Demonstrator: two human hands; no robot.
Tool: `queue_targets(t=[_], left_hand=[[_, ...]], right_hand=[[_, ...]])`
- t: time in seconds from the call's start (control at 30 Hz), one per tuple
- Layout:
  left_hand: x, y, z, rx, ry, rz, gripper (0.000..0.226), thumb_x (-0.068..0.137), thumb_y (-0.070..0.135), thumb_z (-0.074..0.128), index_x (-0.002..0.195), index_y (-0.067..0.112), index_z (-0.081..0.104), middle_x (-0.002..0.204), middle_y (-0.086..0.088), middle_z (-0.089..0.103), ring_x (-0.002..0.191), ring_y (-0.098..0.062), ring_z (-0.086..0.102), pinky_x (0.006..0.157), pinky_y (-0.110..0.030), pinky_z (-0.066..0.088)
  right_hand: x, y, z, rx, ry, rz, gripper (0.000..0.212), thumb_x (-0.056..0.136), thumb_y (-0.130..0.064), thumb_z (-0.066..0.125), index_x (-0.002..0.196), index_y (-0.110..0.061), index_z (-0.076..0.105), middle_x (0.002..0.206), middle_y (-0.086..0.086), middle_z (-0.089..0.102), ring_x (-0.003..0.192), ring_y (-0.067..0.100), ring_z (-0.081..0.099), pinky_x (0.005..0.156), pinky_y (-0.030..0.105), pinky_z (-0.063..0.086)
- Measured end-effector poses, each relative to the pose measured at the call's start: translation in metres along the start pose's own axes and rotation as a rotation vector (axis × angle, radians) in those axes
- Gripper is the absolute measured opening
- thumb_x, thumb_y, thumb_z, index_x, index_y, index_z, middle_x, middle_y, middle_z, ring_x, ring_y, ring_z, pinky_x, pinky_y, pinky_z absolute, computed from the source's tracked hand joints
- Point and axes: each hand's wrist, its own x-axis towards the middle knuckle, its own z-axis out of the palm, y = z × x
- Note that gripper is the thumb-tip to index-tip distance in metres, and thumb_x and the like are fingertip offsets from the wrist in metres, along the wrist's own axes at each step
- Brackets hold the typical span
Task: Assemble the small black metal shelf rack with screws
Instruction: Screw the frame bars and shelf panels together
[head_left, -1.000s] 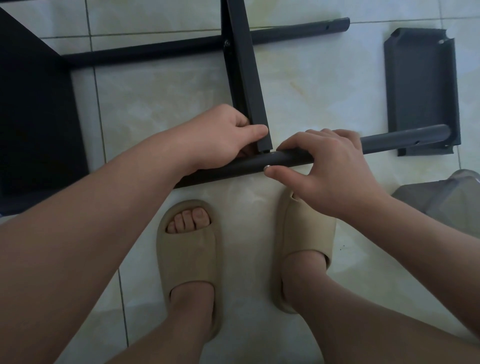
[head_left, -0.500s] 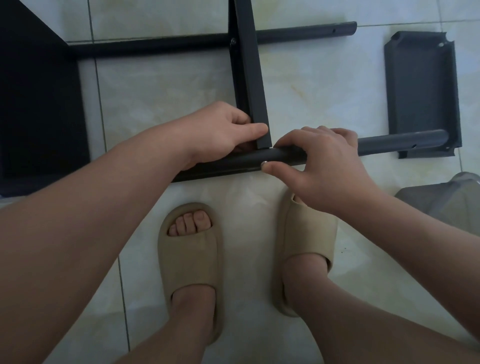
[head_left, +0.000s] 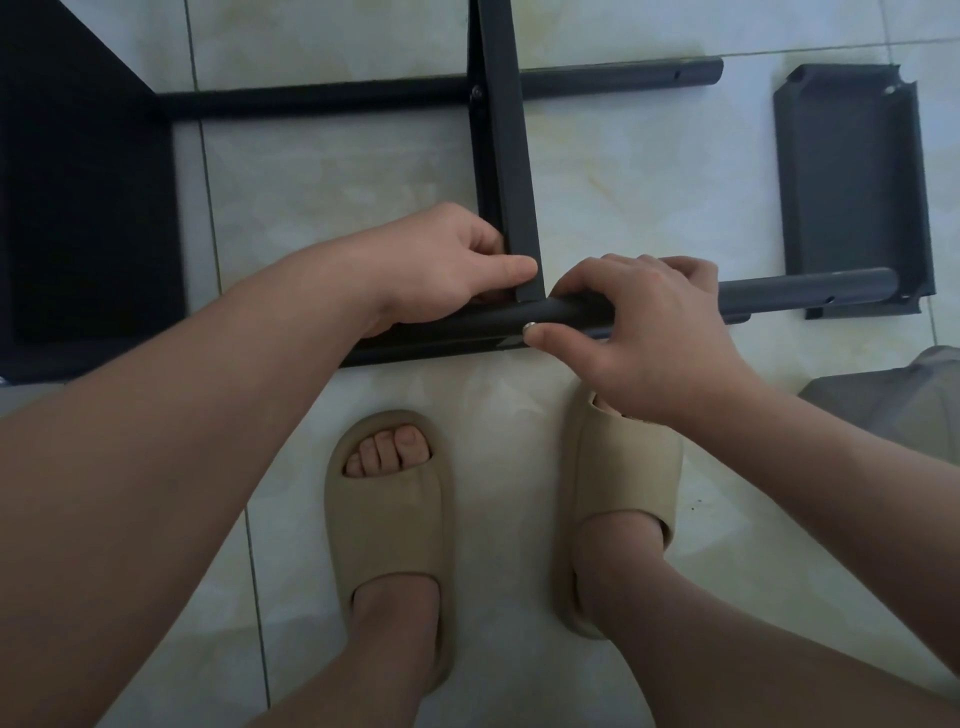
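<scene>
Head view is showing the half-built rack (head_left: 260, 98) lying on the floor (head_left: 337, 208): a far tube (head_left: 623, 78) and a near tube (head_left: 805, 288) are running left to right, joined by a crossbar (head_left: 506, 156) and meeting a dark panel (head_left: 78, 208) at the left. The left hand (head_left: 441, 265) is closing its grip round the crossbar's near end, where the bar is butting against the near tube. The right hand (head_left: 654, 332) is curling its fingers over the near tube just right of that joint, its grip closed on the tube, while its thumb is pressing a small silver screw (head_left: 530, 327) against the tube's near side. A loose tray (head_left: 852, 187) is lying at the far right, with the near tube's end crossing its near edge. Two feet in beige slippers (head_left: 387, 519) are standing just near of the tube.
</scene>
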Motion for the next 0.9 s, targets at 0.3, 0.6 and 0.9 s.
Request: queue_targets(t=[0.3,0.6,0.9], left_hand=[[0.001,-0.004,0.007,0.004,0.077,-0.028,0.041,0.094,0.048,0.063,0.083,0.011,0.075,0.083,-0.017,0.071,0.067,-0.021,0.062,0.074,-0.037,0.052],[-0.020,0.024,0.012,0.097,0.233,-0.115,0.052,0.096,0.048,0.057,0.140,0.021,0.050,0.091,0.009,0.064,0.093,-0.016,0.059,0.086,-0.030,0.042],[-0.048,0.107,0.060,0.601,0.240,0.141,0.055,0.098,0.048,0.050,0.147,0.023,0.040,0.152,-0.006,0.042,0.141,-0.030,0.031,0.113,-0.045,0.033]], right_hand=[[-0.003,0.001,0.003,-0.061,-0.001,-0.048,0.046,0.084,-0.064,0.061,0.103,-0.024,0.073,0.093,-0.009,0.068,0.097,0.017,0.059,0.115,0.043,0.014],[-0.025,0.013,-0.019,-0.186,-0.191,-0.147,0.080,0.090,-0.072,0.030,0.156,-0.026,0.035,0.162,-0.007,0.033,0.153,0.021,0.018,0.124,0.051,0.000],[-0.110,0.086,-0.079,-0.377,-0.217,-0.012,0.086,0.089,-0.076,-0.001,0.163,-0.033,0.007,0.171,-0.002,0.001,0.157,0.025,-0.007,0.124,0.052,-0.007]])
